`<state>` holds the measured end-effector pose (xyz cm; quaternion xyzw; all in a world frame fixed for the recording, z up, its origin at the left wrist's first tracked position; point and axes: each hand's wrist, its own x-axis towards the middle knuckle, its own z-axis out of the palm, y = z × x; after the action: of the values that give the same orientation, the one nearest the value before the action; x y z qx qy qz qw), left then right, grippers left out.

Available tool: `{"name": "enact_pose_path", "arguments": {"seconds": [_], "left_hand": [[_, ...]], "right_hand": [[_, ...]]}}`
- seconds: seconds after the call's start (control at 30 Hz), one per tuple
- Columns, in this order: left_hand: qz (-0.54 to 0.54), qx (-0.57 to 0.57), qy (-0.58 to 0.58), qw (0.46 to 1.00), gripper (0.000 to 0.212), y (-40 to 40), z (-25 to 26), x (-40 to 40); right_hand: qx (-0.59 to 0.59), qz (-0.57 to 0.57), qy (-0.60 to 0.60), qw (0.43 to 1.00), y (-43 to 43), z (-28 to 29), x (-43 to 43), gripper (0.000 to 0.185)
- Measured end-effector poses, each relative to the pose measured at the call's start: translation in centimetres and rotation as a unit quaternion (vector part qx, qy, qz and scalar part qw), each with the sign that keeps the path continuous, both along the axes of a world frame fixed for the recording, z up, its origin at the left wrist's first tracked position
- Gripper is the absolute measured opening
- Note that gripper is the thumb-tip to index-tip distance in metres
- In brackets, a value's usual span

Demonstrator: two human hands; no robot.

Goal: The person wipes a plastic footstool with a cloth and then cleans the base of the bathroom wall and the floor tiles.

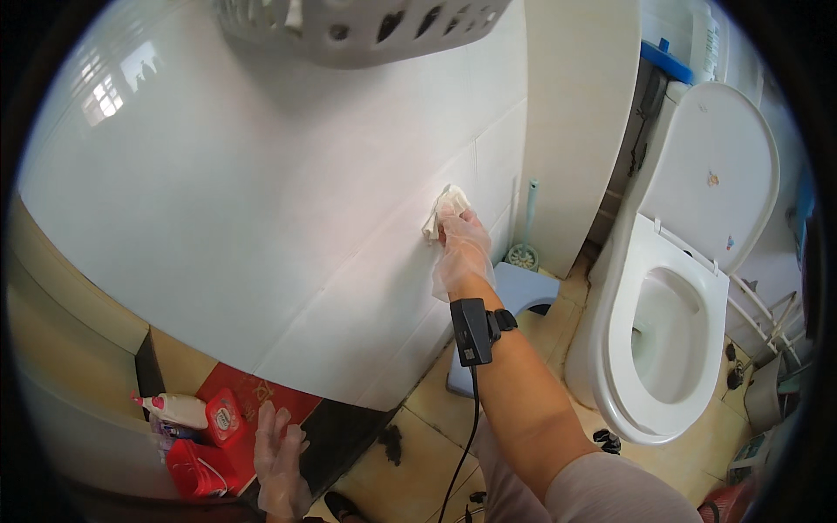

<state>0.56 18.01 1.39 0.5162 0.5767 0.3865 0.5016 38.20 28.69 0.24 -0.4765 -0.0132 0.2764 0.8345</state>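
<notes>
My right hand [463, 236], in a clear plastic glove, presses a crumpled white cloth [447, 201] against the white tiled wall [294, 196]. A black device is strapped to that forearm, and a cable hangs from it. Low at the left, my left hand [281, 457] wears a similar glove, its fingers apart and holding nothing. It is nearest to a red bucket [196, 472] and a red lidded container [225, 418], which stand by a white pump bottle [176, 410].
A toilet [621, 366] with its lid raised stands on the right. A toilet brush [529, 216] is in the corner beside a blue plastic stool [523, 284]. Overhead hangs a grey plastic basket [353, 39]. A red mat [297, 399] lies beyond the dark threshold.
</notes>
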Motion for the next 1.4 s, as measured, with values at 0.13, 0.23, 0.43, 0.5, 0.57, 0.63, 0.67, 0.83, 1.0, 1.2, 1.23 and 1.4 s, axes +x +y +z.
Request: {"name": "enact_pose_path", "arguments": {"seconds": [0.13, 0.23, 0.43, 0.5, 0.57, 0.63, 0.67, 0.83, 1.0, 1.2, 1.23, 1.4], "left_hand": [[-0.046, 0.035, 0.023, 0.998, 0.062, 1.3, -0.8, 0.0], [-0.037, 0.028, -0.007, 0.999, 0.058, 2.1, -0.7, 0.5], [-0.063, 0.056, 0.066, 0.994, 0.057, 1.4, 1.6, 3.1], [-0.04, 0.019, 0.051, 0.998, 0.057, 1.0, 2.1, 4.2], [-0.028, 0.009, -0.009, 1.0, 0.056, 1.1, 1.6, 3.7], [-0.024, 0.011, -0.032, 0.999, 0.055, 1.2, 1.5, 2.7], [-0.029, 0.012, -0.028, 0.999, 0.054, 1.2, 1.3, 2.0], [-0.055, 0.031, 0.017, 0.998, 0.05, 0.8, 0.9, 1.9], [-0.082, 0.069, 0.077, 0.991, 0.047, -0.6, 2.2, 2.8], [-0.063, 0.054, -0.015, 0.996, 0.056, -1.0, 1.6, 2.9], [-0.063, 0.05, -0.024, 0.996, 0.057, -1.0, 1.5, 2.4], [-0.075, 0.065, -0.038, 0.994, 0.061, -1.0, 1.5, 0.9]], "right_hand": [[-0.027, 0.001, -0.231, 0.973, -0.5, 1.2, -1.4, 0.019], [0.052, -0.05, -0.347, 0.935, 0.3, 1.9, -3.4, 0.021], [-0.029, -0.072, -0.176, 0.981, 0.6, 0.3, -0.3, 0.024], [-0.015, -0.053, -0.161, 0.985, -0.3, 0.3, -0.4, 0.022], [-0.033, -0.034, -0.212, 0.976, -1.1, 0.8, -0.7, 0.019], [0.03, -0.066, -0.37, 0.926, -0.1, 0.9, -3.2, 0.017], [0.056, -0.083, -0.448, 0.888, 0.3, 0.8, -4.0, 0.016], [0.079, 0.004, -0.224, 0.971, -0.8, 1.5, -2.9, 0.016], [-0.012, -0.012, -0.242, 0.97, -2.1, 2.1, -2.2, 0.014], [0.037, 0.152, -0.386, 0.909, -4.5, 0.1, -7.0, 0.014], [0.038, 0.201, -0.402, 0.892, -5.2, 0.1, -8.5, 0.014], [-0.014, 0.486, -0.172, 0.857, -8.2, 3.7, -11.2, 0.021]]}}
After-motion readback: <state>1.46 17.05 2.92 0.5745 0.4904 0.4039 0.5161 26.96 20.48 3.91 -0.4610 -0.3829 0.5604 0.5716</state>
